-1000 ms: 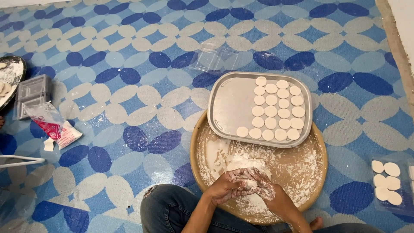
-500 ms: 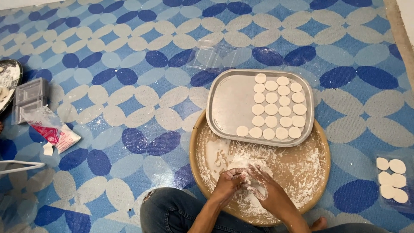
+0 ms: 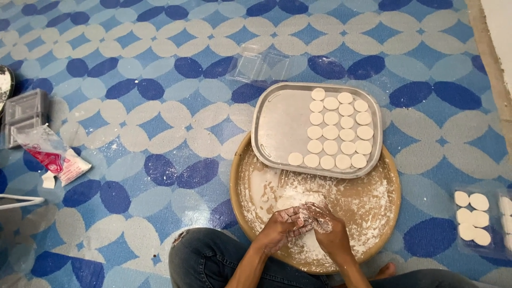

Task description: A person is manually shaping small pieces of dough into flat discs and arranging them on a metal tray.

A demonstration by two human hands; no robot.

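- The left hand [image 3: 280, 226] and right hand [image 3: 325, 226] meet over the near side of a round wooden board [image 3: 381, 213] that lies on the floor, both dusted white with flour.
- Both sets of fingers are curled inward and pressed together around a small lump of dough [image 3: 300, 223]; only a sliver of it shows between the palms, so its exact shape is hard to tell.
- The dough sits low between the hands, just above the floured middle of the board and close to the person's knee in blue jeans [image 3: 213, 256].
- By the look of it the lump is light, soft and easily squashed; it would likely stick to bare skin, and the flour coating keeps it workable. Cupping it gently between both palms looks like the fitting hold, since a hard pinch would dent it.
- Loose flour [image 3: 368, 200] is spread across the board, thicker toward the middle.
- A rectangular metal tray [image 3: 282, 125] rests on the far edge of the board, overlapping it; flat round dough discs [image 3: 338, 130] lie in neat rows on its right half and along its near edge.
- More discs sit in a clear plastic container [image 3: 472, 218] to the right, well apart from the hands.
- An empty clear plastic box [image 3: 258, 66] lies beyond the tray, and a torn plastic packet [image 3: 50, 154] lies on the patterned blue floor mat [image 3: 133, 106] far to the left.
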